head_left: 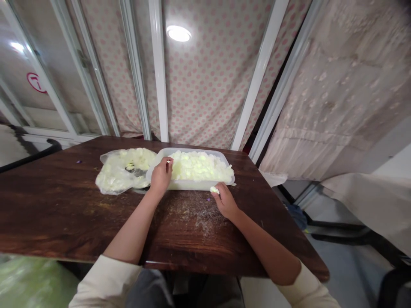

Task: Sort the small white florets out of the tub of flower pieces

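Dotted curtains point(212, 98) are hanging behind white window frames point(157, 72), and a dark wooden table point(61, 201) is standing before them. On this table, a translucent tub point(192, 185) is holding a heap of pale pieces point(199, 166); what is lying under the top layer is not showing. Left of the tub, a clear plastic bag point(107, 171) is containing similar pale stuff, and a dark gap in its middle is hard to make out.

The left hand point(161, 174) is covering part of the tub's left end. Its fingertips are coming close together with a small whitish bit showing there, but I cannot tell if they are gripping it. The right hand point(226, 202) is pinching a pale clump point(215, 190) between thumb and fingers, just beside the tub's near right corner; the fingers are partly hiding it. At lower left, the picture edge is cutting off a greenish bundle point(35, 282).
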`<state>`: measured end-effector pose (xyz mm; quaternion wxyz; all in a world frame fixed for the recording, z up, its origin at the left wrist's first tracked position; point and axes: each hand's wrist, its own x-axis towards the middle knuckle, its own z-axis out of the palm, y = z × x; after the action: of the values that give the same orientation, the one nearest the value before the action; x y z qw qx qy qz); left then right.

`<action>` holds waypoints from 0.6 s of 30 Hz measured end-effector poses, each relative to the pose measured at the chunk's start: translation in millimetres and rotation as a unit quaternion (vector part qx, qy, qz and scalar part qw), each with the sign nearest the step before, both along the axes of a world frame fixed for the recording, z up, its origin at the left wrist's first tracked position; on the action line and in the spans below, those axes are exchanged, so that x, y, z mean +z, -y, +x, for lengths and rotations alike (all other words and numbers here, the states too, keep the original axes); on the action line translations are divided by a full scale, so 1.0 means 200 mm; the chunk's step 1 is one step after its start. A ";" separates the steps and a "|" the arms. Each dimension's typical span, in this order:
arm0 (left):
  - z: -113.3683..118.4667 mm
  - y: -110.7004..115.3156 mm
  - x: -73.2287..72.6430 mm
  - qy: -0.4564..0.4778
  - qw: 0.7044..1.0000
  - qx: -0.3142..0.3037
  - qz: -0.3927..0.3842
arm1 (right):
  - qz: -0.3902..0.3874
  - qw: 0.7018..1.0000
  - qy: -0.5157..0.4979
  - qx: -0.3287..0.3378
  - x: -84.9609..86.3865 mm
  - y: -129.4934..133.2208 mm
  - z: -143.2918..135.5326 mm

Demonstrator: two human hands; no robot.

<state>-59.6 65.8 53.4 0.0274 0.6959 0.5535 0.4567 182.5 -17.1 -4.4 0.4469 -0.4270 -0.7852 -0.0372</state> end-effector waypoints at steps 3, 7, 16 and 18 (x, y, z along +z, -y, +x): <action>0.01 0.03 0.01 -0.055 0.997 0.043 -0.018 | -0.010 1.000 -0.012 0.007 0.00 0.01 0.00; 0.02 0.05 0.02 -0.106 0.990 0.092 -0.028 | -0.024 1.000 -0.002 0.018 0.02 0.01 0.00; 0.00 0.02 0.00 -0.116 0.983 0.114 0.085 | 0.004 0.997 0.069 0.026 0.00 -0.01 0.00; 0.02 0.06 0.01 -0.111 0.979 0.089 0.146 | 0.006 0.997 0.075 0.019 0.00 -0.01 0.00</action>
<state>-54.8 52.8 55.9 -0.1769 0.6869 0.5398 0.4533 181.6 -15.2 -4.0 0.3896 -0.4054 -0.8244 -0.0655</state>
